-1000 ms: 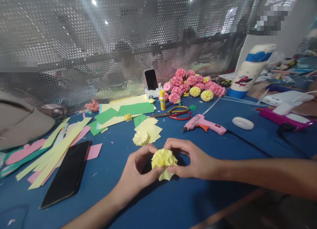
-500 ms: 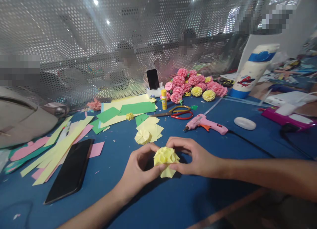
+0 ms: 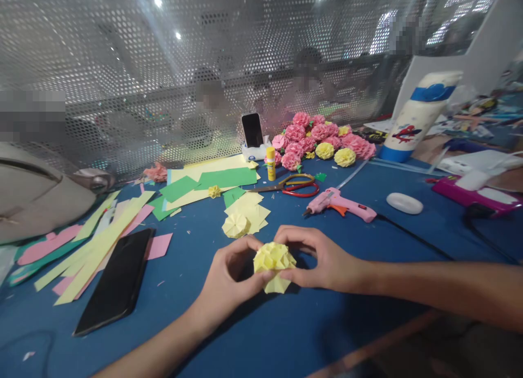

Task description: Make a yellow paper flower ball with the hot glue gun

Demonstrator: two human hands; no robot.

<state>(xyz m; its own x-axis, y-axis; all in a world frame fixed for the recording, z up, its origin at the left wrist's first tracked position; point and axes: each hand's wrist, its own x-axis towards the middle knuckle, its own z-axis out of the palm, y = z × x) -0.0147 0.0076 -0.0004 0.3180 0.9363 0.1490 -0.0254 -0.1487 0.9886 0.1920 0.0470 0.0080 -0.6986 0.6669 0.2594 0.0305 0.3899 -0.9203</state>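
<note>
Between both hands is a yellow paper flower [image 3: 274, 258] with layered, pleated petals, held just above the blue table. My left hand [image 3: 233, 272] grips its left side, thumb at the front and fingers behind. From the right, my right hand [image 3: 318, 261] pinches it the same way, both thumbs pressing near the lower petal layer. Beyond the hands lies a round pleated yellow paper piece [image 3: 236, 225] on a stack of yellow paper sheets [image 3: 255, 212]. A pink hot glue gun [image 3: 341, 205] rests past my right hand, its nozzle pointing left.
Scissors [image 3: 294, 186] and a glue stick [image 3: 271, 164] are farther back, near a heap of pink paper flowers [image 3: 306, 141]. A black phone [image 3: 116, 282] and paper strips [image 3: 98, 247] lie left. A white bottle [image 3: 420, 119] and a white oval object [image 3: 404, 203] are right.
</note>
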